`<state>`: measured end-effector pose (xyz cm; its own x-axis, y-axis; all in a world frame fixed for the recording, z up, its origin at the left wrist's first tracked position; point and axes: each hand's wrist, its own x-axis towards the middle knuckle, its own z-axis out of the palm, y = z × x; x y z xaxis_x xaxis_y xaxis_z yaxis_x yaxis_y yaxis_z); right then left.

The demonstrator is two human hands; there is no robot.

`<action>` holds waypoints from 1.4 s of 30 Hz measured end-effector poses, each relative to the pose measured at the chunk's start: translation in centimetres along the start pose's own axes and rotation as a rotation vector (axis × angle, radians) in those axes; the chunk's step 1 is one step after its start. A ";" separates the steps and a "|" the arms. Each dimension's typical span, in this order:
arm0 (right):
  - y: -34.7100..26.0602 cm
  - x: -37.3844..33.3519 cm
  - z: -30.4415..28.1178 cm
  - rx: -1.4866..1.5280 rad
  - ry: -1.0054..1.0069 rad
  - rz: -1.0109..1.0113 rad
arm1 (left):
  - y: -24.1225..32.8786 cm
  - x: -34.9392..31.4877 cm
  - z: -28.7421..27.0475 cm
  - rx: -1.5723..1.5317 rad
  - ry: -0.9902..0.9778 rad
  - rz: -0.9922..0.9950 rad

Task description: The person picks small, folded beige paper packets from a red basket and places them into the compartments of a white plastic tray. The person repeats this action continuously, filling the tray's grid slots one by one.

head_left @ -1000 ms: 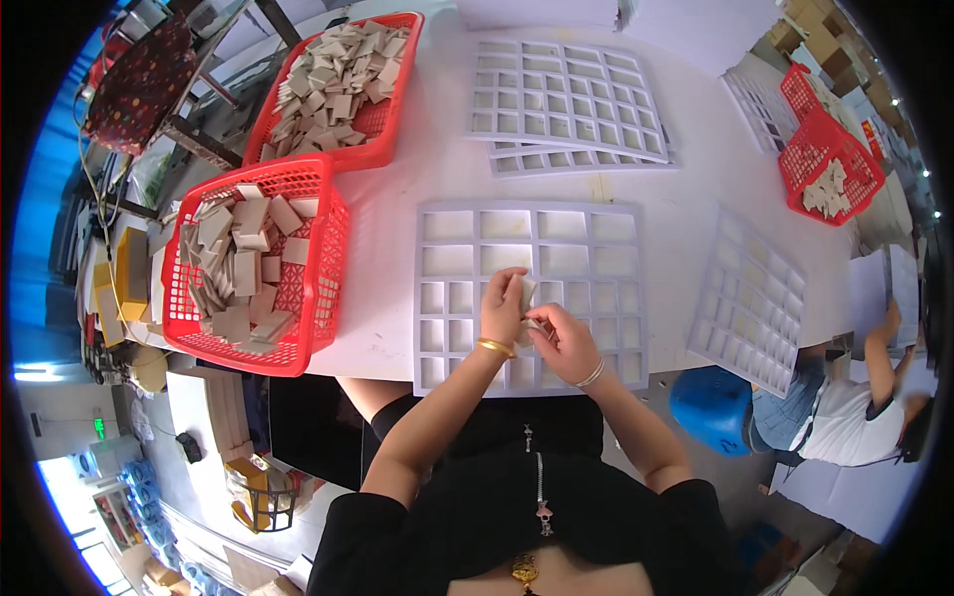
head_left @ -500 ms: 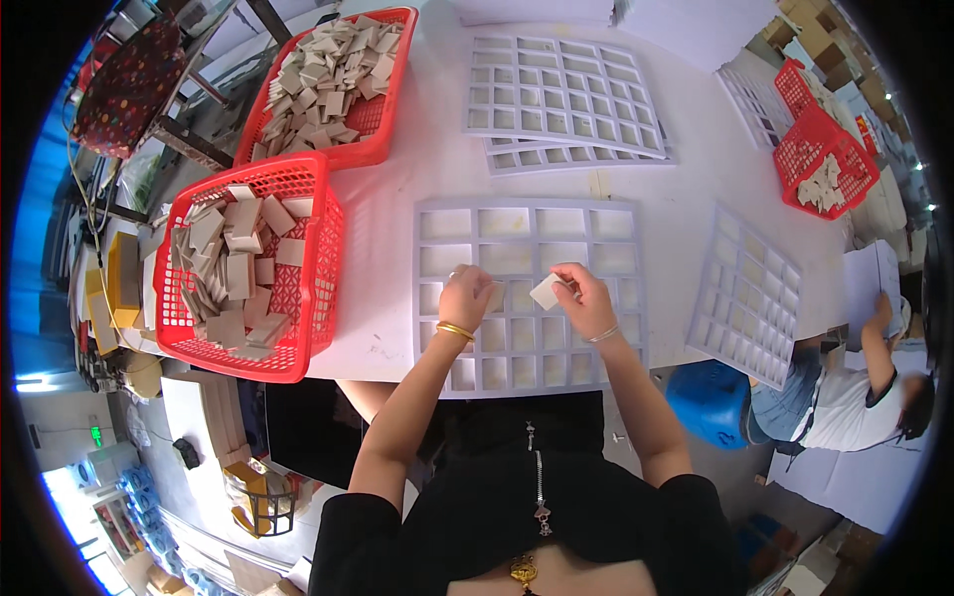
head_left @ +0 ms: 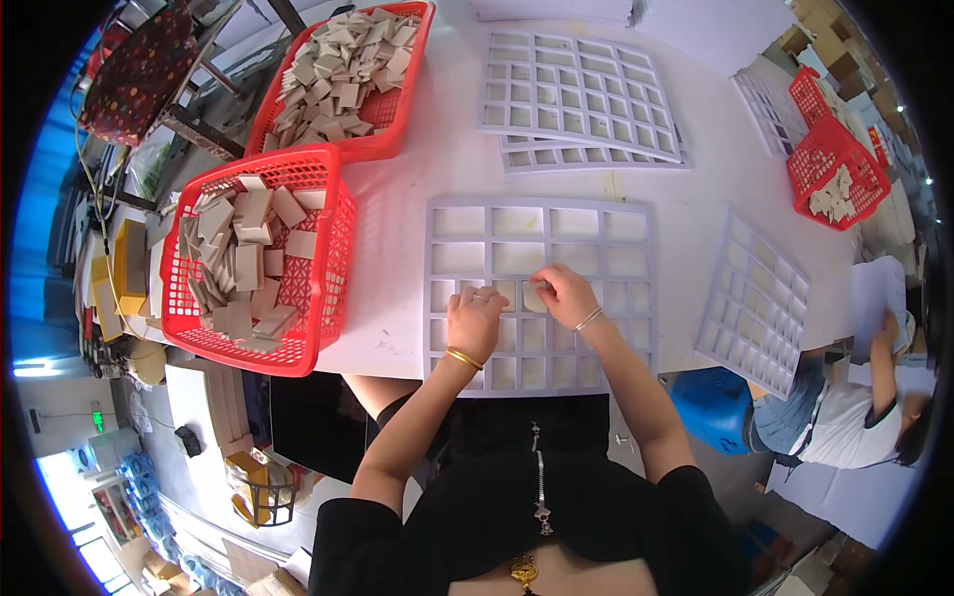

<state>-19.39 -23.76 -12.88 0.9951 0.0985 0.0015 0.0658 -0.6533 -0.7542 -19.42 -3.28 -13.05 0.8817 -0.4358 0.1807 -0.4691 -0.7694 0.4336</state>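
A white divided tray (head_left: 542,389) with rows of rectangular compartments lies on the table in front of me. My right hand (head_left: 566,297) pinches a thin beige square piece (head_left: 534,297), slightly tilted, over a compartment in the tray's middle row. Just left of it, my left hand (head_left: 476,320) rests over the same row with its fingers curled down. Another pale square piece (head_left: 506,293) shows beside the left fingertips; whether they grip it is hidden. Several compartments show beige bottoms.
To the left stand two red baskets of beige pieces, one near (head_left: 336,268) and one farther back (head_left: 405,109). Stacked divided trays (head_left: 581,89) lie at the back. On the right are another tray (head_left: 755,308), a red basket (head_left: 845,164) and a person (head_left: 855,412) beside a blue stool (head_left: 708,407).
My right hand has moved left and down, bringing its square piece into the tray's middle row beside my left hand. The left hand has shifted slightly toward me. The whole view has turned a little.
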 end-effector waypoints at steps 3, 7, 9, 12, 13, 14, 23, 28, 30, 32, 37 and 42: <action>-0.2 0.1 0.7 -0.123 0.047 -0.072 | -0.6 -0.1 0.1 0.103 -0.024 0.163; -1.0 -0.2 1.0 -0.250 0.038 -0.100 | -0.5 -0.1 -1.2 0.140 -0.067 0.215; -0.2 -0.8 1.2 -0.272 0.012 -0.089 | 0.2 0.0 -3.7 0.065 0.011 0.250; -0.7 -1.0 0.5 -0.208 -0.015 -0.057 | 0.5 0.3 -11.7 -0.130 0.134 0.304; -0.8 -1.1 0.1 -0.183 -0.050 -0.060 | -0.6 0.2 -13.4 -0.086 0.199 0.295; -0.8 -1.2 0.1 -0.158 -0.085 -0.061 | -2.3 0.3 -15.4 -0.042 0.262 0.288; -1.4 -0.6 0.9 -0.517 -0.207 -0.173 | -31.0 0.6 -25.9 0.455 0.337 -0.560; -1.2 -0.6 1.5 -0.639 -0.094 -0.253 | -30.6 2.2 -23.8 0.716 -0.191 -0.994; -1.5 -0.6 1.5 -0.686 -0.098 -0.251 | -31.3 2.2 -23.1 0.776 -0.197 -0.996; -2.2 -1.1 1.3 -0.713 -0.101 -0.258 | -32.7 2.2 -22.7 0.787 -0.223 -0.991; -3.5 -2.1 1.7 -0.755 -0.122 -0.179 | -35.4 0.5 -23.3 0.519 -0.092 -0.858; -3.4 -1.8 1.1 -0.751 -0.230 -0.147 | -29.5 1.7 -25.2 0.179 0.466 -0.410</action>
<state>-21.51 -20.89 -11.07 0.9377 0.3217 -0.1310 0.3082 -0.9446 -0.1132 -2.79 30.46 -3.30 0.9015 0.1280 0.4135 -0.0549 -0.9137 0.4026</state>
